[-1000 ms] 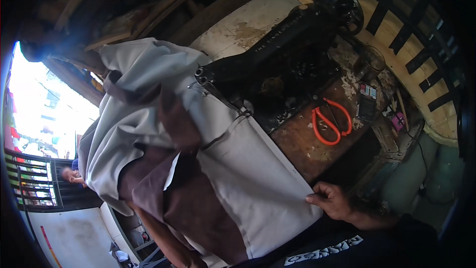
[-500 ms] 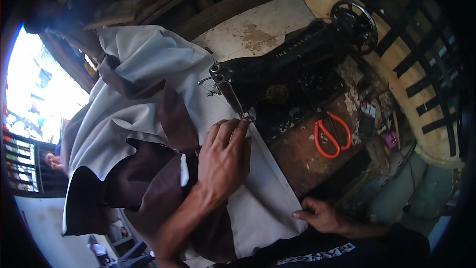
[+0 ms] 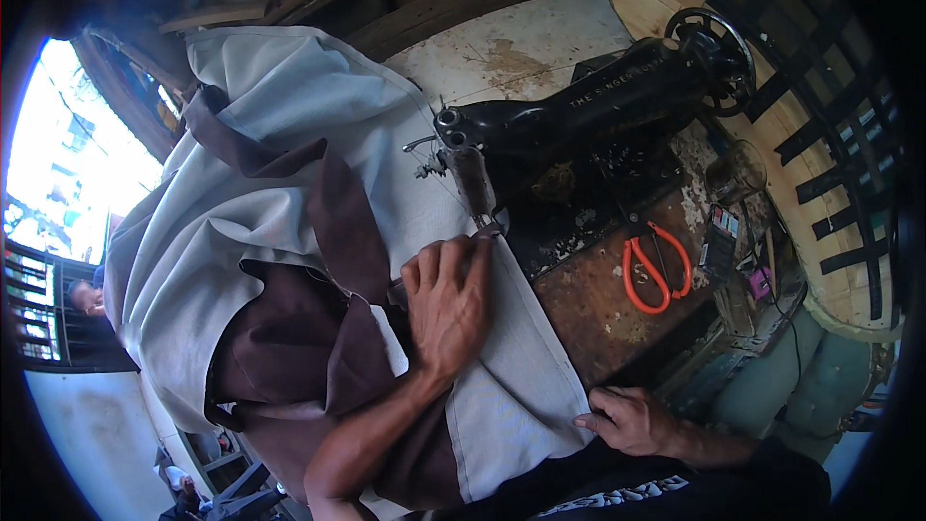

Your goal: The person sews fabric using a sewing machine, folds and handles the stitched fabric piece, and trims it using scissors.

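Note:
A large pale grey fabric with a dark brown underside or panels lies bunched across the table of a black sewing machine. My left hand grips the fabric close to the needle, fingers bent and together, the forefinger nearest the presser foot. The left thumb is hidden. Lower right, my right hand pinches the fabric's straight hemmed edge between thumb and fingers. A dark brown strip curls over the pale cloth left of my left hand. Beside the left wrist shows a small white piece.
Scissors with orange handles lie on the worn wooden tabletop right of the machine. Past them stand a drinking glass, a small dark box and a purple item. A wooden frame with black webbing rises at right. Another person appears far left.
The whole view has shifted slightly, so the machine and scissors sit further right. Both hands keep their hold on the fabric. The white piece by my left wrist shows a little more.

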